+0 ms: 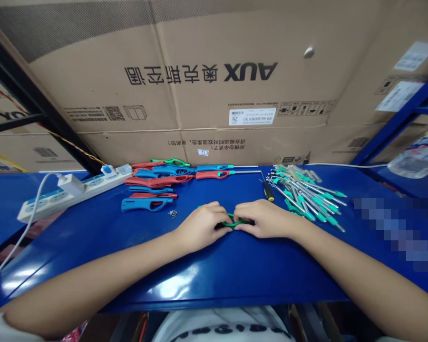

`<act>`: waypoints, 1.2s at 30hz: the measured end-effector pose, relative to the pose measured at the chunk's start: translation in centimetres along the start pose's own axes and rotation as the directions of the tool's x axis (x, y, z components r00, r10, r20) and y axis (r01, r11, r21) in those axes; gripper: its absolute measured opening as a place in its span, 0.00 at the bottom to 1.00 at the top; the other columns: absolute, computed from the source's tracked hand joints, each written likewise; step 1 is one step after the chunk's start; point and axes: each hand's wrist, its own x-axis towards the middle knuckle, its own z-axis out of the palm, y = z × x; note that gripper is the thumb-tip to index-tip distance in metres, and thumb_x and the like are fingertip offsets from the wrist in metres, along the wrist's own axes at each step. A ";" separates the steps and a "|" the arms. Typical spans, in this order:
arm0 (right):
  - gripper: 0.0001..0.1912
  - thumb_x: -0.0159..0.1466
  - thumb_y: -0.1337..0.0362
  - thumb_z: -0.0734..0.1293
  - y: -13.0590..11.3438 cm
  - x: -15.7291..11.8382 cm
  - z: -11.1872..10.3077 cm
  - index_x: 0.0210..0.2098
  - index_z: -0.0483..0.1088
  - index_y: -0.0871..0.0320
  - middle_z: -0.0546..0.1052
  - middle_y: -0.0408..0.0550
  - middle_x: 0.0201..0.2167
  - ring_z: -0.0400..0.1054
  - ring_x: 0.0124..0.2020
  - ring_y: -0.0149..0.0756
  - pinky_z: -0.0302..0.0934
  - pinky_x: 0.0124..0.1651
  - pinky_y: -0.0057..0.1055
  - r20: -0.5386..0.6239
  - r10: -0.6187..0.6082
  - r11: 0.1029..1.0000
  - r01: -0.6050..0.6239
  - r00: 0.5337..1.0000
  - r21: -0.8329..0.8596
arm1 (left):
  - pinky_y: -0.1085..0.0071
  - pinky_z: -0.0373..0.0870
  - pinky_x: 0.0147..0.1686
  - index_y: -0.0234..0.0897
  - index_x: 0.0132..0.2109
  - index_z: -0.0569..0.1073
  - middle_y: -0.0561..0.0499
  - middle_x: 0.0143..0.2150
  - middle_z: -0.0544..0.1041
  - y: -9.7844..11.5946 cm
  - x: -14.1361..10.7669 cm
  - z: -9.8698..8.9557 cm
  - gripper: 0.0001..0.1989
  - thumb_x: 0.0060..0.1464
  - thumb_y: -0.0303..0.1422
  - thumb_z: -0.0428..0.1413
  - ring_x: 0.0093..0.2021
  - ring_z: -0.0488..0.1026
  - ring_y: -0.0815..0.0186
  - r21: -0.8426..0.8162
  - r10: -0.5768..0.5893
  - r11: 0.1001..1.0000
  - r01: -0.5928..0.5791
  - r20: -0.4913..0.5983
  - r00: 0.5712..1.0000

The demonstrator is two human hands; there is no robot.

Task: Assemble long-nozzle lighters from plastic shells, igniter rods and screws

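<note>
L hand [203,228] & R hand [262,219] meet abt mid-table, thumbs & fingers pinching 1 green part [232,221] betw. them. Both grips clamped on it: L hand on its left end, R hand on its right. Fingers hide most of it; only a bit of green loop shows. Can't tell if it touches the table [207,280], which is blue & shiny.

Far left of the hands: pile of handles [160,181], red & blue, w/ 1 green at the far side. 1 blue handle [139,204] lies at the near side. Just right of that, small heap of screws [173,213], left of L hand. At the pile's right end, 2 handles w/ metal rods pointing right, 1 blue, 1 red, side by side.

Far side of R hand: screwdriver [268,192], blk & yellow grip, tip pointing far. Just right of it, heap of rods [306,199], silver w/ green fittings, strewn at angles; clear bits [314,175] at its far side.

Left: white power strip [92,187], 2 plugs in, 1 white cord [35,204] running near. Far: big box [199,38], AUX print upside down, small tag [202,152] low on it.
</note>
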 end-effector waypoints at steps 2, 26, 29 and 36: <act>0.02 0.67 0.65 0.67 0.0 0.0 -0.1 0.38 0.71 0.56 0.77 0.44 0.35 0.69 0.34 0.33 0.56 0.36 0.28 0.013 0.015 1.000 -0.015 1.000 0.001 | 0.64 0.71 0.49 0.38 0.46 0.78 0.49 0.44 0.80 -0.1 -0.6 -0.4 0.06 0.61 0.30 0.61 0.45 0.74 0.62 -0.052 -0.017 0.999 0.014 -0.050 0.999; 0.19 0.71 0.59 0.63 0.8 0.1 -0.5 0.25 0.68 0.59 0.73 0.44 0.25 0.64 0.26 0.30 0.45 0.30 0.28 0.049 0.133 0.990 -0.131 0.990 -0.055 | 0.58 0.72 0.47 0.39 0.55 0.75 0.46 0.46 0.79 -4.3 -3.4 -0.4 0.22 0.57 0.43 0.64 0.43 0.73 0.57 -0.134 -0.264 0.961 0.241 -0.198 0.944; 0.22 0.71 0.57 0.63 0.9 0.3 0.2 0.23 0.67 0.59 0.72 0.44 0.23 0.62 0.25 0.29 0.42 0.29 0.29 0.031 0.155 0.983 -0.151 0.987 -0.106 | 0.57 0.72 0.50 0.39 0.53 0.76 0.46 0.48 0.79 -4.0 -3.4 -0.4 0.20 0.59 0.44 0.62 0.45 0.73 0.56 -0.113 -0.250 0.967 0.230 -0.229 0.941; 0.22 0.71 0.56 0.63 1.4 0.6 0.7 0.22 0.67 0.59 0.69 0.42 0.22 0.59 0.24 0.29 0.40 0.28 0.29 -0.013 0.193 0.971 -0.193 0.981 -0.142 | 0.57 0.72 0.54 0.41 0.54 0.75 0.45 0.52 0.79 -2.3 -3.5 -0.7 0.18 0.61 0.43 0.60 0.53 0.74 0.55 -0.088 -0.154 0.986 0.140 -0.179 0.972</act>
